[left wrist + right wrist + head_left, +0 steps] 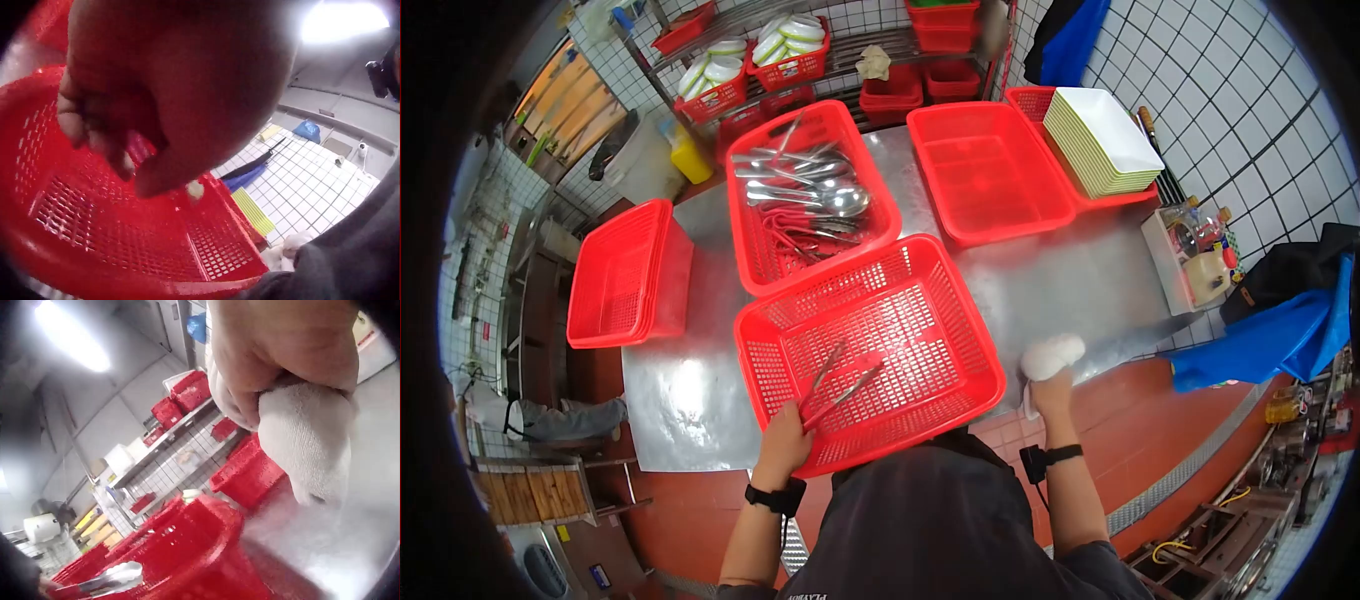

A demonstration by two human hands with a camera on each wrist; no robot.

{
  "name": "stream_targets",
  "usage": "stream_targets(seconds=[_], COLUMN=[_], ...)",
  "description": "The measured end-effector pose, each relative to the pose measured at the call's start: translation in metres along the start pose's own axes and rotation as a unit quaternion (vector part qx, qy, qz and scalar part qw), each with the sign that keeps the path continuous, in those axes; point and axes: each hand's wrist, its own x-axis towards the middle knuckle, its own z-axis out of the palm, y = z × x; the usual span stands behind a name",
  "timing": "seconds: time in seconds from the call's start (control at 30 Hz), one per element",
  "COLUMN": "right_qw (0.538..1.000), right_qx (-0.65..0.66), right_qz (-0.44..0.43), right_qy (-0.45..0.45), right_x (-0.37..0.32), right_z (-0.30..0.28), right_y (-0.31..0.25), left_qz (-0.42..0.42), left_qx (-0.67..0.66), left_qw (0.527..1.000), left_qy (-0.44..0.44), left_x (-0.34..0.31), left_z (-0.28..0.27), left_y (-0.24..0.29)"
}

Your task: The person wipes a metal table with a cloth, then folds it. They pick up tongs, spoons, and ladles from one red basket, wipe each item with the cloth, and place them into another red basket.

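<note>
My left hand (785,440) grips a pair of metal tongs (855,389) by the red handle end, over the near red perforated basket (920,320). The two tong arms spread apart above the basket floor. In the right wrist view, a scalloped silver tip of the tongs (119,578) shows at the lower left. My right hand (1055,390) holds a bunched white cloth (1050,357) to the right of that basket. Close up, the cloth (306,437) bulges out under the fingers. Behind the near basket, another red basket (745,250) holds many metal ladles, spoons and red-handled tongs (800,195).
Stacked red baskets (625,280) stand on the left of the steel table (690,400). A red tub (990,170) and a stack of square white-and-green dishes (1100,145) are at the back right. A box of bottles (1185,260) sits by the wall. Shelves with baskets of dishes (790,50) run behind.
</note>
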Motion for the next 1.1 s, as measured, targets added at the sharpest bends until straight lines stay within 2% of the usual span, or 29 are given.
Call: stream_targets(seconds=[0.03, 0.07, 0.1, 0.13, 0.2, 0.27, 0.3, 0.4, 0.47, 0.53, 0.73, 0.77, 0.83, 0.9, 0.97, 1.03, 1.1], right_qw=[1.0, 0.995, 0.979, 0.965, 0.966, 0.967, 0.971, 0.973, 0.972, 0.977, 0.986, 0.986, 0.989, 0.988, 0.986, 0.977, 0.981], right_qx=[0.002, -0.096, -0.194, -0.239, -0.236, -0.236, -0.212, -0.191, -0.193, -0.191, -0.146, -0.146, -0.129, -0.143, -0.158, -0.196, -0.175], right_qz=[0.0, -0.016, -0.032, 0.09, 0.087, 0.083, 0.088, 0.094, 0.095, 0.087, 0.051, 0.048, 0.046, 0.039, 0.03, 0.067, 0.068], right_qy=[-0.003, 0.02, 0.044, -0.06, -0.052, -0.042, -0.064, -0.087, -0.09, -0.031, -0.063, -0.056, -0.054, -0.048, -0.047, -0.048, -0.049], right_x=[-0.004, -0.008, -0.009, -0.012, -0.01, -0.008, -0.004, 0.001, -0.001, -0.006, 0.0, 0.003, 0.0, -0.001, -0.005, -0.008, -0.005], right_z=[0.016, 0.032, 0.035, 0.035, 0.033, 0.03, 0.031, 0.037, 0.041, 0.038, 0.041, 0.041, 0.042, 0.041, 0.039, 0.03, 0.033], right_y=[0.02, 0.043, 0.039, 0.036, 0.03, 0.033, 0.039, 0.054, 0.058, 0.041, 0.06, 0.063, 0.064, 0.063, 0.06, 0.039, 0.042], left_qz=[0.011, 0.022, 0.021, 0.023, 0.03, -0.021, -0.019, -0.019, -0.047, -0.051, 0.002, 0.008, 0.127, 0.111, 0.132, 0.111, 0.089], left_qx=[0.009, 0.015, 0.017, 0.032, 0.05, 0.04, 0.04, -0.009, -0.105, -0.076, 0.011, 0.009, -0.058, -0.032, -0.169, -0.197, -0.227], left_qw=[1.0, 1.0, 1.0, 0.999, 0.998, 0.999, 0.999, 1.0, 0.992, 0.994, 0.99, 0.991, 0.98, 0.98, 0.96, 0.956, 0.95], left_qy=[-0.011, -0.011, -0.01, 0.003, 0.014, -0.03, -0.03, -0.021, -0.048, -0.067, -0.141, -0.136, -0.141, -0.161, -0.178, -0.19, -0.197], left_x=[0.004, 0.008, 0.01, 0.013, 0.018, 0.022, 0.023, 0.023, 0.022, 0.021, 0.037, 0.043, 0.048, 0.05, 0.048, 0.037, 0.023], left_z=[0.001, 0.003, 0.007, 0.011, 0.012, 0.011, 0.012, 0.016, 0.015, 0.01, 0.024, 0.035, 0.044, 0.048, 0.052, 0.042, 0.028], left_y=[0.001, 0.001, 0.002, 0.003, 0.007, 0.012, 0.013, 0.02, 0.035, 0.062, 0.119, 0.117, 0.12, 0.116, 0.099, 0.09, 0.082])
